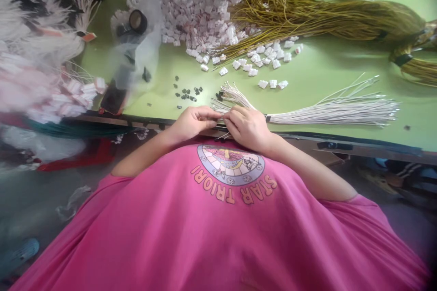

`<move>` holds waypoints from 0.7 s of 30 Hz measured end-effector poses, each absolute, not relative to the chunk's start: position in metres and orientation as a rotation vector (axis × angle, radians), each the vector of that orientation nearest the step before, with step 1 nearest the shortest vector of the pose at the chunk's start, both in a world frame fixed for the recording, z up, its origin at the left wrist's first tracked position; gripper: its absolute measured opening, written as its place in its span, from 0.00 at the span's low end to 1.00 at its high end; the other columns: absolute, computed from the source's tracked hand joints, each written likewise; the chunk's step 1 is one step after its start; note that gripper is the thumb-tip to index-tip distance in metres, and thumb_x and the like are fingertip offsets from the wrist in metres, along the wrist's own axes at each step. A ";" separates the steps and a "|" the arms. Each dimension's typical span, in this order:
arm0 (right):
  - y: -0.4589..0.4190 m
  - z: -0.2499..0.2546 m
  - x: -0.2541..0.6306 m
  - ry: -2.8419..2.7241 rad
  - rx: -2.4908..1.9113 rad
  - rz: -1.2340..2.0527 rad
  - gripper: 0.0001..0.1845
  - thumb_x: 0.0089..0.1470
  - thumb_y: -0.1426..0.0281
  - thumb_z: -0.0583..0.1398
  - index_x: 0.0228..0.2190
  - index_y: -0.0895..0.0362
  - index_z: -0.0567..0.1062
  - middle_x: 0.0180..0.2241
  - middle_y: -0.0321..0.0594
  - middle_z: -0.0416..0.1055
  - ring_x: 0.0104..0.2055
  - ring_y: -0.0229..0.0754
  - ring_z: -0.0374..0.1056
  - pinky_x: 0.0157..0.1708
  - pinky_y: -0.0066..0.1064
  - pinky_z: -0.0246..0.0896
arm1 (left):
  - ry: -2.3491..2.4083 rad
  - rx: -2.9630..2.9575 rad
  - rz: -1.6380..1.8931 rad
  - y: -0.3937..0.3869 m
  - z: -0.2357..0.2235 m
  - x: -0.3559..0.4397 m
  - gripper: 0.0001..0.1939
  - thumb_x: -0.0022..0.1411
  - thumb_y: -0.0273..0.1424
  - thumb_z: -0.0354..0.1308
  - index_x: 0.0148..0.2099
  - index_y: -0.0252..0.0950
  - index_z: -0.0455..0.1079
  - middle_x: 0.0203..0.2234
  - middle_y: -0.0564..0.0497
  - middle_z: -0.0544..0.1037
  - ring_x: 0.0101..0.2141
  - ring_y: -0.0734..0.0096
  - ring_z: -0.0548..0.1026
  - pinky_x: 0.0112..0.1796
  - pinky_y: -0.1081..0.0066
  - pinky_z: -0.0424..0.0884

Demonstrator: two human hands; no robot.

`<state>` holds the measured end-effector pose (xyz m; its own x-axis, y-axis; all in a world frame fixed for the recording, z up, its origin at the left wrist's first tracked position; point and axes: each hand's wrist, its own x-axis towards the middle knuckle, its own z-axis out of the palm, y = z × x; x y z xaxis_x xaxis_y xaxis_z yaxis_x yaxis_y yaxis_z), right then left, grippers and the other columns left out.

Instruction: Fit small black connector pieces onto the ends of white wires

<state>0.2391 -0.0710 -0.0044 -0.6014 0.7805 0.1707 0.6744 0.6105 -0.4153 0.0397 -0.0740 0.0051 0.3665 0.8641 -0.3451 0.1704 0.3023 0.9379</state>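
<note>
My left hand (193,122) and my right hand (246,127) meet at the near edge of the green table (314,68), just above my pink shirt. Both have their fingers curled together around the ends of thin white wires. A bundle of white wires (327,111) lies beside my right hand and fans out to the right, its metal tips spread near my fingers. Small black pieces (186,93) are scattered just beyond my left hand. What exactly is pinched between the fingertips is too small to make out.
A heap of small white connectors (205,13) lies at the back centre, with loose ones (273,84) nearer. Yellow wire bundles (324,18) stretch to the right. A clear plastic bag with a black tape roll (138,21) sits left, beside white wire assemblies (41,45).
</note>
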 end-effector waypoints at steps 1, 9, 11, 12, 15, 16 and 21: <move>-0.071 -0.005 0.239 -2.508 -1.177 0.442 0.20 0.61 0.67 0.47 0.30 0.62 0.75 0.29 0.46 0.72 0.29 0.38 0.64 0.28 0.31 0.54 | 1.120 1.202 0.618 -0.074 0.005 0.040 0.12 0.53 0.27 0.63 0.42 0.35 0.77 0.39 0.48 0.78 0.40 0.69 0.76 0.44 0.67 0.74; -0.072 -0.006 0.237 -2.478 -1.195 0.404 0.20 0.62 0.67 0.47 0.30 0.61 0.75 0.28 0.44 0.72 0.27 0.37 0.62 0.26 0.31 0.52 | 1.231 1.065 0.652 -0.075 0.002 0.047 0.13 0.50 0.27 0.64 0.41 0.32 0.74 0.35 0.48 0.79 0.35 0.71 0.77 0.40 0.67 0.75; -0.072 -0.006 0.237 -2.478 -1.190 0.396 0.20 0.61 0.67 0.47 0.29 0.61 0.75 0.28 0.43 0.72 0.27 0.37 0.62 0.26 0.31 0.52 | 1.275 1.088 0.659 -0.075 0.001 0.047 0.13 0.48 0.27 0.65 0.38 0.31 0.73 0.33 0.48 0.79 0.33 0.72 0.76 0.39 0.67 0.74; -0.072 -0.006 0.237 -2.480 -1.188 0.394 0.20 0.61 0.67 0.47 0.29 0.61 0.75 0.28 0.43 0.72 0.27 0.37 0.62 0.26 0.31 0.52 | 1.291 1.098 0.661 -0.075 0.000 0.048 0.12 0.48 0.27 0.66 0.37 0.31 0.73 0.32 0.48 0.79 0.33 0.72 0.76 0.39 0.68 0.74; -0.072 -0.006 0.237 -2.490 -1.187 0.388 0.20 0.62 0.67 0.47 0.29 0.61 0.75 0.28 0.43 0.72 0.27 0.37 0.63 0.27 0.31 0.52 | 1.305 1.098 0.667 -0.075 0.000 0.049 0.10 0.47 0.27 0.66 0.34 0.31 0.73 0.30 0.49 0.79 0.32 0.73 0.76 0.38 0.68 0.73; -0.073 -0.006 0.238 -2.497 -1.187 0.380 0.20 0.62 0.68 0.47 0.29 0.61 0.75 0.28 0.43 0.72 0.27 0.37 0.63 0.26 0.31 0.52 | 1.305 1.094 0.669 -0.075 0.001 0.049 0.10 0.47 0.28 0.66 0.34 0.31 0.73 0.30 0.49 0.79 0.31 0.73 0.76 0.37 0.68 0.74; -0.073 -0.007 0.239 -2.535 -1.187 0.322 0.19 0.61 0.69 0.48 0.29 0.61 0.76 0.27 0.43 0.72 0.27 0.37 0.63 0.26 0.31 0.51 | 1.323 1.047 0.667 -0.076 0.001 0.051 0.11 0.47 0.29 0.67 0.35 0.31 0.74 0.30 0.48 0.79 0.32 0.71 0.76 0.37 0.68 0.74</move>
<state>0.2388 -0.0730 -0.0066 -0.6025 0.7746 0.1921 0.7019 0.6289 -0.3344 0.0507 -0.0759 0.0014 0.1718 0.8793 -0.4443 0.1656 0.4188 0.8929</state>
